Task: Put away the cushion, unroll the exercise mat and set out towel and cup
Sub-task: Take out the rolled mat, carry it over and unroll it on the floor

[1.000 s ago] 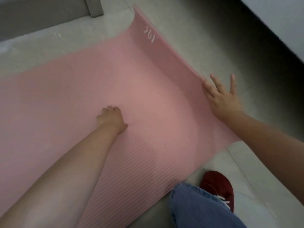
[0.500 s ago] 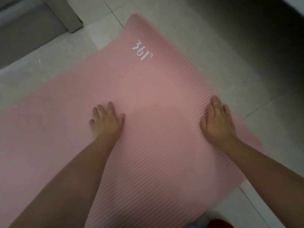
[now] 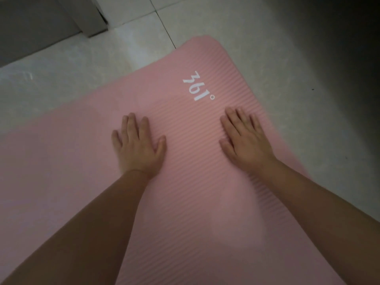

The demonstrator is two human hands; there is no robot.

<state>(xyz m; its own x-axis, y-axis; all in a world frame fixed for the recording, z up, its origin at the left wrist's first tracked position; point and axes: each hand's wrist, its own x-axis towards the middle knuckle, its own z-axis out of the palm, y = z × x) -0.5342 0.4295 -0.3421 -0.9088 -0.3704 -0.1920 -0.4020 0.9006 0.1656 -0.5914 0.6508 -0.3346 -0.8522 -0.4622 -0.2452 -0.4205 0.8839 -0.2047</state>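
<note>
The pink ribbed exercise mat [image 3: 67, 161] lies unrolled and flat on the tiled floor, its rounded far end with a white "361°" print at the upper middle. My left hand [image 3: 137, 147] presses palm down on the mat, fingers spread, holding nothing. My right hand [image 3: 245, 140] lies flat on the mat near its right edge, just below the print, also holding nothing. Cushion, towel and cup are out of view.
Pale floor tiles [image 3: 257, 38] surround the mat at the top and right. A grey furniture base or door frame [image 3: 41, 23] stands at the top left. The far right corner lies in dark shadow.
The raised, curled end of the mat has come down flat. My right hand left the mat's edge and now presses on top; both hands slid toward the printed end.
</note>
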